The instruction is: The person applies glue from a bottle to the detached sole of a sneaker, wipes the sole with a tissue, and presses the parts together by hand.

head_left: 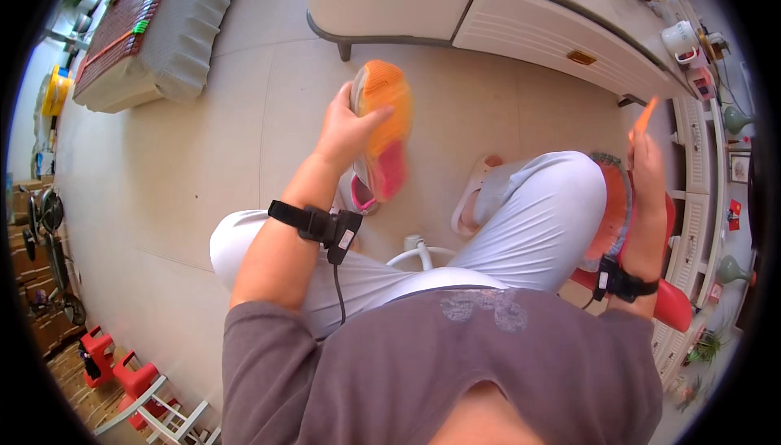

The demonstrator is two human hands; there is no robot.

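Observation:
My left hand [343, 129] is wrapped round a shoe [382, 111], lifted above the floor. Its orange and pink sole faces up and looks slightly blurred. Below that wrist, a pink-lined shoe [363, 193] shows in part on the floor. Out to the right, my right hand [646, 164] is closed on a slim orange object [645, 119] whose end sticks up past the fingers. Its kind I cannot make out. Beside my right knee is a round reddish basin-like thing [612, 205] with a patterned rim, partly hidden.
A long white cabinet [529, 26] on dark legs stands ahead. At the far left is a cloth-covered table [175, 38]. Red stools [137, 376] and a white metal frame [163, 412] stand at lower left. A white tube frame [416, 251] rises between my legs.

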